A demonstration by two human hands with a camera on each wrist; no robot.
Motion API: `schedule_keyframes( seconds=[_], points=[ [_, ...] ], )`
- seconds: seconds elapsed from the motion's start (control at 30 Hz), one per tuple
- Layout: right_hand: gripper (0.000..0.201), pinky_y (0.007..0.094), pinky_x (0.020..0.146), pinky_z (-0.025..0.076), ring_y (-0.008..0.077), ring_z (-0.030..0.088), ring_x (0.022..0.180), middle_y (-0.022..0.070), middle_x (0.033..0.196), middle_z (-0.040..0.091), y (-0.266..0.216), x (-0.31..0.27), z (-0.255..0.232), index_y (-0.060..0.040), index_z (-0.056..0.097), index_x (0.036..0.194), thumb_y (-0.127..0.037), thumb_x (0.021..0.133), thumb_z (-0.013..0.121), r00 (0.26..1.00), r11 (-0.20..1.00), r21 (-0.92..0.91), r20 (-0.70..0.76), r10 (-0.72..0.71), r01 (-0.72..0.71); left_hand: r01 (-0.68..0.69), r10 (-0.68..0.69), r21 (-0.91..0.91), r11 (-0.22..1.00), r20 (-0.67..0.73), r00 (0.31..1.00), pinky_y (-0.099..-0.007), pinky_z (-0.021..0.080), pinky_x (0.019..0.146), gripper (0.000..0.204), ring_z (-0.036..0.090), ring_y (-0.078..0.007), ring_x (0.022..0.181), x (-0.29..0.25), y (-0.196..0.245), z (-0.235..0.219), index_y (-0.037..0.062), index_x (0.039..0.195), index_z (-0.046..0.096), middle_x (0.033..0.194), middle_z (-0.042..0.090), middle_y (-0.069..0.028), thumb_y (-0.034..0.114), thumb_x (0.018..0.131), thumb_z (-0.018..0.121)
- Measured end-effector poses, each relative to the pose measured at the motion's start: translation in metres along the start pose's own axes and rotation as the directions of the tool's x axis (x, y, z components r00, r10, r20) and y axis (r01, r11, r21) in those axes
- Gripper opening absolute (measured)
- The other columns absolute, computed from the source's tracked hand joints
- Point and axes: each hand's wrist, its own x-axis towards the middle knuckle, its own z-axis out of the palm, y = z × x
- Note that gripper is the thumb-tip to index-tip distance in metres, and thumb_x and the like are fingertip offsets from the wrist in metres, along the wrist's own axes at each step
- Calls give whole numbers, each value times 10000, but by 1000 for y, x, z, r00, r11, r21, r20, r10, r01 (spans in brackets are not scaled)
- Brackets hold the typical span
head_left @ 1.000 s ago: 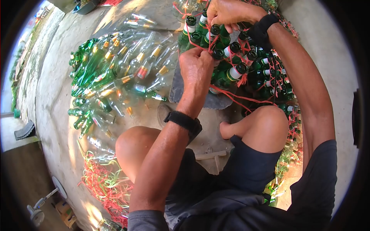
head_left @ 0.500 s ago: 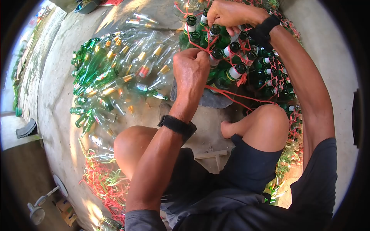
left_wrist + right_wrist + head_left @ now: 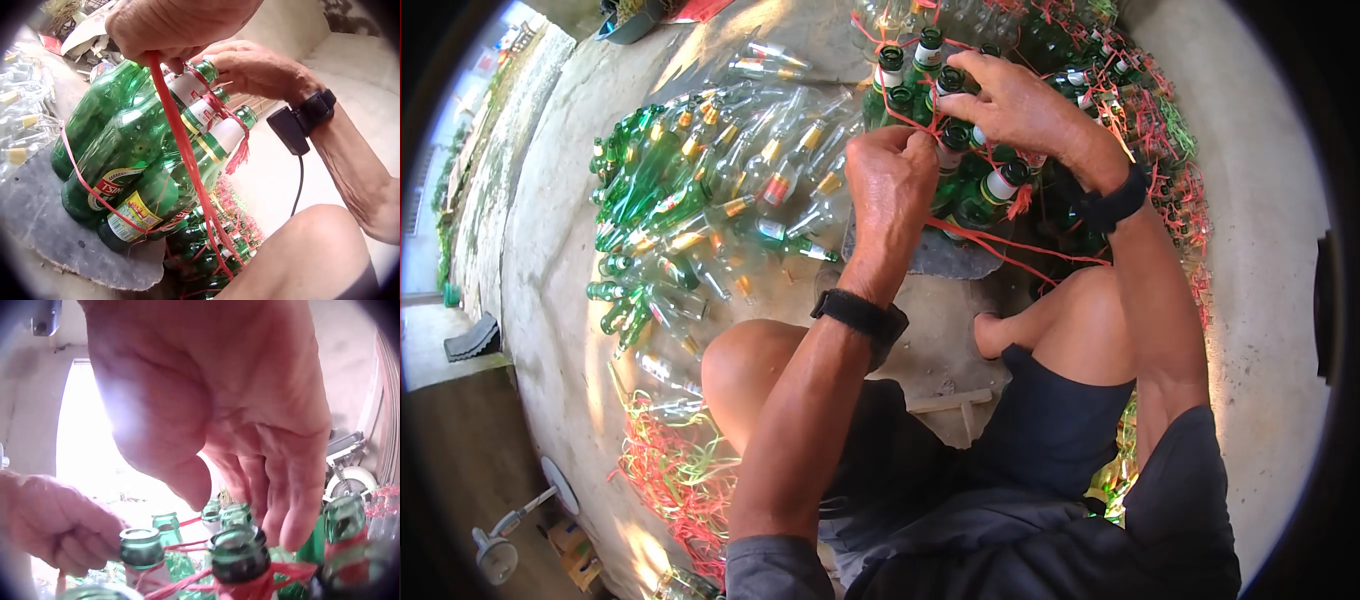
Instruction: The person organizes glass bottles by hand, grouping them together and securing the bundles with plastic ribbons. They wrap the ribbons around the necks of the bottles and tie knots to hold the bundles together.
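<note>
Green bottles (image 3: 980, 205) stand upright in a bundle, with red twine (image 3: 975, 235) around their necks and, in the left wrist view, a red band (image 3: 103, 199) around their lower bodies. My left hand (image 3: 892, 185) grips the twine beside the near-left necks; in the left wrist view, strands (image 3: 181, 137) hang taut from this fist (image 3: 181, 25). Over the bottle tops is my right hand (image 3: 1035, 110), fingers extended and thumb apart. The right wrist view shows its fingers (image 3: 294, 512) pointing down among the bottle mouths (image 3: 240, 550); whether they touch glass cannot be told.
The bundle stands on a dark slab (image 3: 940, 262). Loose clear and green bottles (image 3: 780, 165) lie in a heap to the left, above tangled red and green twine (image 3: 675, 470). More tied bottles (image 3: 1160, 140) line the right side. A wooden piece (image 3: 945, 402) lies between the legs.
My right hand has shifted right and toward the body, its curled fingers now spread over the necks. My left hand has moved slightly left, still gripping the twine.
</note>
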Motion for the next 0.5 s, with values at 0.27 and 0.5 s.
schedule_keyframes(
  seconds=[0.27, 0.5],
  points=[
    [929, 453, 1072, 501, 423, 619, 1298, 353, 1343, 625, -8, -14, 0, 135, 512, 1433, -472, 812, 842, 998, 995, 88, -46, 49, -45, -57, 54, 91, 994, 39, 998, -285, 422, 554, 280, 535, -72, 632, 4, -3, -5, -96, 980, 794, 702, 652, 3, 144, 892, 678],
    [968, 437, 986, 547, 375, 651, 1157, 284, 1393, 587, -13, -19, 11, 96, 464, 1477, -429, 770, 865, 991, 993, 48, -62, 114, -111, -88, 84, 99, 991, 47, 995, -300, 454, 575, 287, 566, -88, 651, 10, -6, -9, -101, 978, 787, 709, 670, -22, 138, 890, 655]
  ],
)
